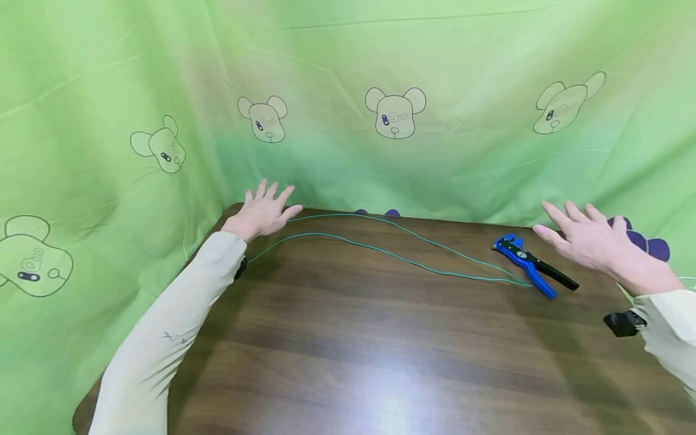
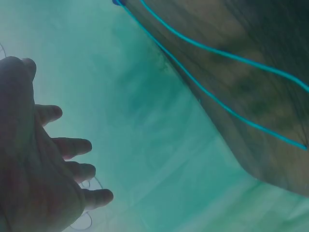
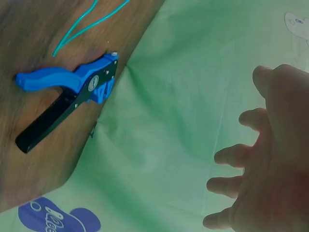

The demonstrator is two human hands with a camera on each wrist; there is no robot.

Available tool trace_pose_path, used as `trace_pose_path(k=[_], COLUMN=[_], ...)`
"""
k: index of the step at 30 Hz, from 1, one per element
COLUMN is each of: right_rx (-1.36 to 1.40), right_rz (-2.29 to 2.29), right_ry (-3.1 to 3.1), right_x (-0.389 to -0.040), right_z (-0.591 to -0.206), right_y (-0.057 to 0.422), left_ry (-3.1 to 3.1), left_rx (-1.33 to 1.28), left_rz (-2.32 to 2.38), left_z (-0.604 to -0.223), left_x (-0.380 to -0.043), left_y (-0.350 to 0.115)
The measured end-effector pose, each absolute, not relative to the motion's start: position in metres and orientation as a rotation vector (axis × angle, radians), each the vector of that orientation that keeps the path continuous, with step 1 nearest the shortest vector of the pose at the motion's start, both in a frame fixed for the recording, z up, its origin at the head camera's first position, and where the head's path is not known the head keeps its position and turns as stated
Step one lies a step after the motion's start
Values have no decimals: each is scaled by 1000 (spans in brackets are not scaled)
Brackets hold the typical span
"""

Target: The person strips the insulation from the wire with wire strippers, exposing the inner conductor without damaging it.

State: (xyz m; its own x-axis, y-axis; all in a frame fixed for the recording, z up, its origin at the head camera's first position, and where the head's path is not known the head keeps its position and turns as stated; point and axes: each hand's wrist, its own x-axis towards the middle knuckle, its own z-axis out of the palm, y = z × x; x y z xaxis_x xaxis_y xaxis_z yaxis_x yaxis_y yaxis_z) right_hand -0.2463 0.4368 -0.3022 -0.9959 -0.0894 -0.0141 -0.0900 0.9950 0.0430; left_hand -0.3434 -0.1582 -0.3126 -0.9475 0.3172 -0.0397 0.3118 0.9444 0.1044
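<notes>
My left hand (image 1: 263,212) hovers over the far left corner of the table with its fingers spread, holding nothing. Beneath it runs a thin teal wire (image 1: 375,246), laid in two long strands that meet near the tool on the right. That tool is a wire stripper (image 1: 530,263) with one blue and one black handle; its head points toward the back edge. To its right my right hand (image 1: 589,238) is raised, fingers spread and touching nothing. In the right wrist view the wire stripper (image 3: 72,92) lies flat, apart from the hand, with the joined wire ends (image 3: 60,47) beside it.
A brown wooden table (image 1: 337,338) fills the lower view. Green cloth (image 1: 337,157) printed with bear heads hangs along its back and left edges. Small black wrist cameras (image 1: 624,323) sit under the sleeves.
</notes>
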Motion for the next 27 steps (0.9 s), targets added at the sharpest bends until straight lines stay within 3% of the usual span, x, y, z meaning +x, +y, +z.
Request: trace_pose_path(k=[27], right_rx=[-268], right_rz=[-322], right_ry=[3260], right_x=[-246], right_z=[-332], right_y=[427], left_ry=[3051], left_rx=[627], left_rz=[239], left_z=[-341], left_x=[-338], left_y=[-118])
